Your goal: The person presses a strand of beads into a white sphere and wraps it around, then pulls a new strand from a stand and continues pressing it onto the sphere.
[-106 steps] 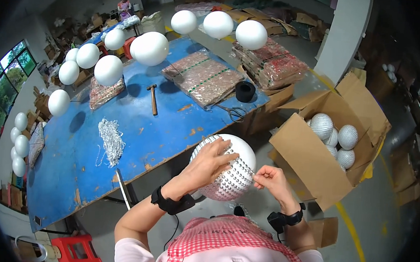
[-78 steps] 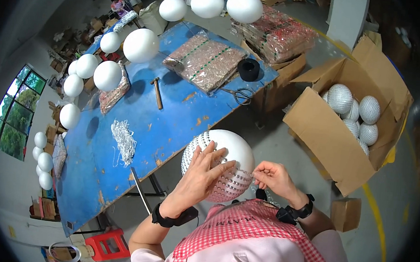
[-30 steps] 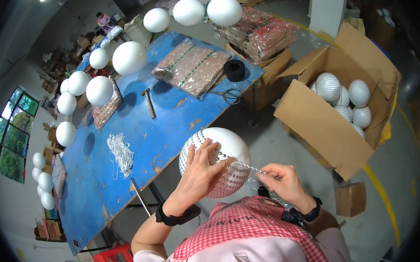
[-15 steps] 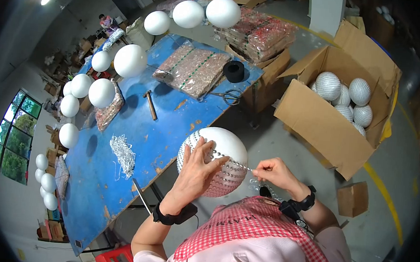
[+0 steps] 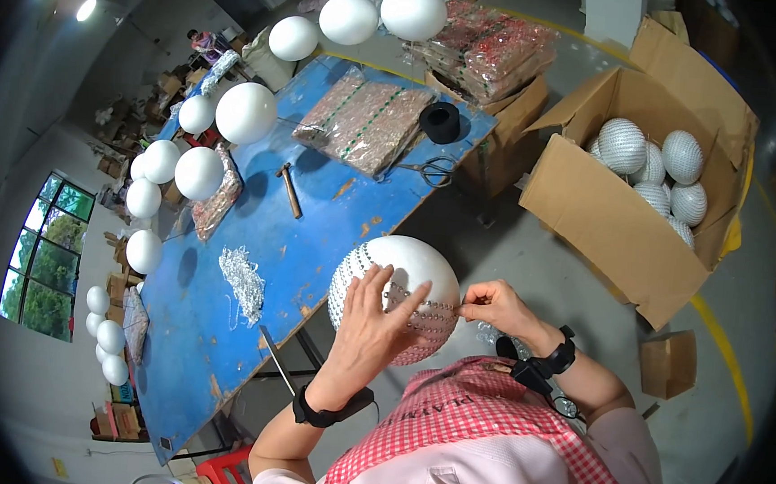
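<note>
A large white ball [image 5: 418,260] sits before me, past the table's near edge, with rows of silver bead chain [image 5: 433,317] around its left side and lower half. My left hand [image 5: 374,317] rests on its front, fingers spread and thumb stretched out over the rows. At the ball's right side, my right hand [image 5: 497,307] is closed in a pinch on the chain's end, close to the surface. Part of the ball's lower half is hidden behind my left hand. What supports the ball from below is out of sight.
The blue table [image 5: 301,258] holds a heap of silver chain [image 5: 243,281], a hammer [image 5: 290,190], scissors [image 5: 433,171], a black roll [image 5: 439,122] and a bagged bundle [image 5: 360,123]. Plain white balls [image 5: 246,113] stand along its far side. A cardboard box [image 5: 609,235] at right contains several covered balls [image 5: 622,146].
My right hand has moved left, closer to the ball, and the free stretch of chain is shorter. My left hand's fingers have shifted slightly to the right. The view has turned a little.
</note>
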A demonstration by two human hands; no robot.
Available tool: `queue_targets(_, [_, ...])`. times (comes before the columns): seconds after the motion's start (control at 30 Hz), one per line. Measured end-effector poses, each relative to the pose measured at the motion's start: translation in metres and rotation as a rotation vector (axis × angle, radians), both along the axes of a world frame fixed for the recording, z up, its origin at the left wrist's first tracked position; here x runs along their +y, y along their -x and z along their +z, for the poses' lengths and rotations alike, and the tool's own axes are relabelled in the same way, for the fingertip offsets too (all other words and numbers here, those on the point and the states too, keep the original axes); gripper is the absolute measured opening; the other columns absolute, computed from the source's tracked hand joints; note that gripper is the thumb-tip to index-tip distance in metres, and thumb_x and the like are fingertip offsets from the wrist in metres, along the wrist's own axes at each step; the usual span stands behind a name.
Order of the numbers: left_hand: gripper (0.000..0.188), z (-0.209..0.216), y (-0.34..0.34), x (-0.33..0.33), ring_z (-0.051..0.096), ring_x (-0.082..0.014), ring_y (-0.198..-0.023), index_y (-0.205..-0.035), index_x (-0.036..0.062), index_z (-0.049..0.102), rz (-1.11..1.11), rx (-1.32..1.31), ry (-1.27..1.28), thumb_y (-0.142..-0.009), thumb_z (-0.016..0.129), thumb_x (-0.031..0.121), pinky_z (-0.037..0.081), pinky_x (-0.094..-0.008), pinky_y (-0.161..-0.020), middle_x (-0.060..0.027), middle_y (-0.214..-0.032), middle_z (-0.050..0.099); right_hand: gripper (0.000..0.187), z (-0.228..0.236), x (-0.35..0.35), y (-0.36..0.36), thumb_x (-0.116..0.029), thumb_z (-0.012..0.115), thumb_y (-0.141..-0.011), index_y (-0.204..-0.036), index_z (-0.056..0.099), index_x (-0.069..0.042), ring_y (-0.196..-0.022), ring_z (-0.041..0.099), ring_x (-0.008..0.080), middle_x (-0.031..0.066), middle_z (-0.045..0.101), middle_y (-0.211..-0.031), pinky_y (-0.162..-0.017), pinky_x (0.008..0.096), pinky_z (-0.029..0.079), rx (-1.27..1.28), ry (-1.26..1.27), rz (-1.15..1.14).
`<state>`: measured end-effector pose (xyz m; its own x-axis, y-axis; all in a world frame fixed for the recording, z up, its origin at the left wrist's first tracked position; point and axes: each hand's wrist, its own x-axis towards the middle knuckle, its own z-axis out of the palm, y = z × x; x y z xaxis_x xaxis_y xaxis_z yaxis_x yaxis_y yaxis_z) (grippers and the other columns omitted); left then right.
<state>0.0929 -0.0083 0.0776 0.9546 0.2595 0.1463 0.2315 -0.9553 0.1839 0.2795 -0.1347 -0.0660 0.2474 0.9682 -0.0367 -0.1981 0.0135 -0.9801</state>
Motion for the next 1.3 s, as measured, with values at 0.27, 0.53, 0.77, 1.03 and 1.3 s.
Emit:
queue_targets(0.27, [0.056, -0.012, 0.007, 0.002, 0.028, -0.0431, -0.139, -0.134, 0.0274, 0.056, -0.01, 0.12, -0.118, -0.081, 0.068, 0.012, 0.024, -0.0623, -0.11, -0.0207, -0.147, 0.033, 0.015, 0.026, -0.01, -0.005, -0.013, 0.069, -0.086, -0.079, 0.066, 0.0, -0.066, 0.055, 0.0047, -0.0011, 0.062, -0.07, -0.061, 0.0223, 0.045, -0.06, 0.002, 0.109])
queue_targets(0.53, [0.06, -0.007, 0.011, 0.011, 0.03, -0.0423, -0.139, -0.13, 0.0292, 0.059, 0.005, 0.104, -0.008, -0.079, 0.066, 0.0, 0.022, -0.06, -0.112, -0.0181, -0.146, 0.036, 0.016, 0.019, -0.002, -0.006, -0.015, 0.071, -0.086, -0.082, 0.067, 0.0, -0.067, 0.057, 0.0055, -0.0001, 0.064, -0.072, -0.062, 0.0227, 0.047, -0.053, 0.017, 0.102])
queue_targets(0.77, [0.056, 0.0, 0.002, 0.01, 0.032, -0.0435, -0.137, -0.135, 0.0275, 0.054, 0.056, -0.037, 0.263, -0.082, 0.072, 0.027, 0.024, -0.0588, -0.111, -0.022, -0.144, 0.036, 0.017, 0.015, 0.009, -0.002, -0.015, 0.073, -0.085, -0.08, 0.065, -0.001, -0.068, 0.058, 0.006, 0.0002, 0.063, -0.072, -0.061, 0.0223, 0.047, 0.021, 0.039, 0.121])
queue_targets(1.03, [0.057, -0.015, 0.001, 0.007, 0.036, -0.0425, -0.134, -0.134, 0.0301, 0.055, -0.005, 0.089, -0.23, -0.079, 0.073, 0.031, 0.024, -0.0597, -0.11, -0.019, -0.144, 0.038, 0.019, 0.027, 0.002, 0.012, -0.014, 0.074, -0.084, -0.077, 0.063, 0.001, -0.065, 0.058, 0.0066, 0.0018, 0.064, -0.069, -0.058, 0.0234, 0.047, -0.134, 0.025, -0.043])
queue_targets(1.3, [0.047, -0.009, 0.01, 0.02, 0.038, -0.0377, -0.135, -0.125, 0.0261, 0.065, -0.054, -0.006, 0.048, -0.082, 0.068, 0.008, 0.03, -0.0549, -0.11, -0.0118, -0.14, 0.047, 0.015, 0.017, 0.002, 0.014, -0.011, 0.072, -0.085, -0.079, 0.063, 0.0, -0.065, 0.058, 0.006, 0.0017, 0.065, -0.072, -0.058, 0.0224, 0.048, 0.069, 0.025, -0.091])
